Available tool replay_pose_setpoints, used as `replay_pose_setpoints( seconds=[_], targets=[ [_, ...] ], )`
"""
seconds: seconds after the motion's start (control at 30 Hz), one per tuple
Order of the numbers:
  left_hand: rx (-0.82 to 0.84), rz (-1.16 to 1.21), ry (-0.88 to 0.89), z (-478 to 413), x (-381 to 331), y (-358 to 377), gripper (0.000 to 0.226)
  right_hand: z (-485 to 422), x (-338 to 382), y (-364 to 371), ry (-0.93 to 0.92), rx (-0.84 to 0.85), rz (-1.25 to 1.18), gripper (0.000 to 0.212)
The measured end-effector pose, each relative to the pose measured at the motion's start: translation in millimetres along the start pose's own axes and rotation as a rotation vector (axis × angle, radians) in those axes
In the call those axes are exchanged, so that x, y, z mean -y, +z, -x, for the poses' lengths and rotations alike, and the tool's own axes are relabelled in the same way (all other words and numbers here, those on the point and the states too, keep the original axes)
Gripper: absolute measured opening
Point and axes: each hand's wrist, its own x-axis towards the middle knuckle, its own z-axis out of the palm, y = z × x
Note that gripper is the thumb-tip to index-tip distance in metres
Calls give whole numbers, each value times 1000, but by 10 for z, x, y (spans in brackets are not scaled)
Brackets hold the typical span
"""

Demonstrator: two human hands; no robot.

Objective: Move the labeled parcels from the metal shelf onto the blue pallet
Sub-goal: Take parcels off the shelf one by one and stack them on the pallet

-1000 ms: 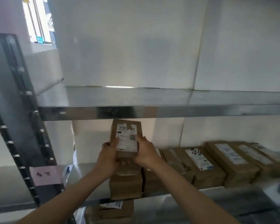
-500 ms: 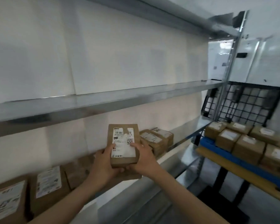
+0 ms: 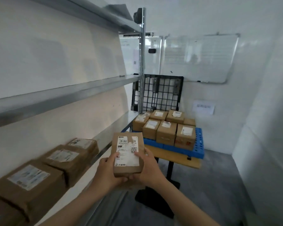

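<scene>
Since the person had turned away from the metal shelf (image 3: 64, 97), the blue pallet (image 3: 198, 144) now showed ahead. The left hand (image 3: 108, 173) and the right hand (image 3: 149, 168) gripped one parcel (image 3: 127, 154) between them, up in the air, not yet at the pallet. It was ready to be carried over.

I log: parcel (image 3: 129, 171) brown, its label (image 3: 127, 154) white with black print; pallet (image 3: 198, 141) blue, hole-dotted; grid panel (image 3: 162, 93) black; shelf (image 3: 55, 97) silver-grey.

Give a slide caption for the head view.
Left hand and right hand hold a labeled parcel, blue pallet ahead.
</scene>
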Motion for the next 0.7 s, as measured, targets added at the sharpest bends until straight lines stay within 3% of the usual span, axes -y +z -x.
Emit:
replay_pose_setpoints(
  seconds=[0.4, 0.7],
  targets=[
    [167, 9, 167, -2097, -351, 598, 96, -1498, -850, -681, 173, -147, 51, 82],
    [227, 0, 157, -3401, -208, 942, 92, -2620, -1385, -799, 241, -136, 46, 78]
  ],
)
